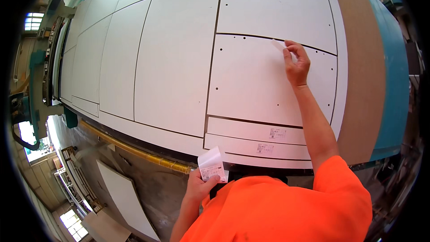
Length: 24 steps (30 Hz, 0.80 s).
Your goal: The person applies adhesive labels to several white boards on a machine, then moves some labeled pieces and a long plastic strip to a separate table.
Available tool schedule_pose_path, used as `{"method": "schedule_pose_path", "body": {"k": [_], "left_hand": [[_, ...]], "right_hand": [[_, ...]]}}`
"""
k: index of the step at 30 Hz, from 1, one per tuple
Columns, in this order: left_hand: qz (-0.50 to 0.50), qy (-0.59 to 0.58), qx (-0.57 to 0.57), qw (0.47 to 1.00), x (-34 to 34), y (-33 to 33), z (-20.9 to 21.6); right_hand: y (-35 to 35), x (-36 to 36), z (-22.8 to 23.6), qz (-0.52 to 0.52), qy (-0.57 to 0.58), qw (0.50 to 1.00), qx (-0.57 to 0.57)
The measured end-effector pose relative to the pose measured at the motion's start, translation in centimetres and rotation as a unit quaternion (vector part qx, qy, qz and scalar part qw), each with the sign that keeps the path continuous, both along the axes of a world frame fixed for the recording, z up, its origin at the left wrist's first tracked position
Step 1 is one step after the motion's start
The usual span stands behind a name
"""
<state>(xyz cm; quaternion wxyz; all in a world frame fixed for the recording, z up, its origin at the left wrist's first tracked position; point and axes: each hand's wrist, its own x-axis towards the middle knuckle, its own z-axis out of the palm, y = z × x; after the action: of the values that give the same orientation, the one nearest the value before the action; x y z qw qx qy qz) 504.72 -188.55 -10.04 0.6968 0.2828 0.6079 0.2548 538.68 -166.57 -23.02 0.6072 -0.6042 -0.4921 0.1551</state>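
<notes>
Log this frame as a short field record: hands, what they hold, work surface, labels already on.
left hand: holds a white strip of labels, low, near the body
right hand: reaches out over a cut panel, a small label pinched in its fingers
work surface: large white sheet cut into rectangular panels, dark cut lines, small drilled holes
labelled already: two narrow strips at the near edge, upper label, lower label
sleeve: orange

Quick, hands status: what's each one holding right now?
Left hand: closed on a strip of labels.
Right hand: pinching a single white label over the cut white panel.
</notes>
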Motion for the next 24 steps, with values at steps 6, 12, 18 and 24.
{"method": "schedule_pose_path", "body": {"k": [6, 12, 18, 24], "left_hand": [[0.098, -0.078, 0.048, 0.991, 0.1, 1.5, -0.4], [0.06, -0.063, 0.11, 0.99, 0.8, 3.0, 0.9], [0.009, -0.037, 0.135, 0.99, 1.3, 2.4, 1.9], [0.008, -0.058, 0.14, 0.988, 2.3, 2.3, 2.2]], "right_hand": [[-5.7, -2.5, 2.7, 0.217, -0.354, 0.909, -0.034], [-7.8, -3.7, 3.3, 0.284, -0.46, 0.824, -0.17], [-12.2, -2.2, 5.2, 0.289, -0.41, 0.838, -0.215], [-16.8, -9.0, 11.5, 0.452, 0.09, 0.855, -0.238]]}}
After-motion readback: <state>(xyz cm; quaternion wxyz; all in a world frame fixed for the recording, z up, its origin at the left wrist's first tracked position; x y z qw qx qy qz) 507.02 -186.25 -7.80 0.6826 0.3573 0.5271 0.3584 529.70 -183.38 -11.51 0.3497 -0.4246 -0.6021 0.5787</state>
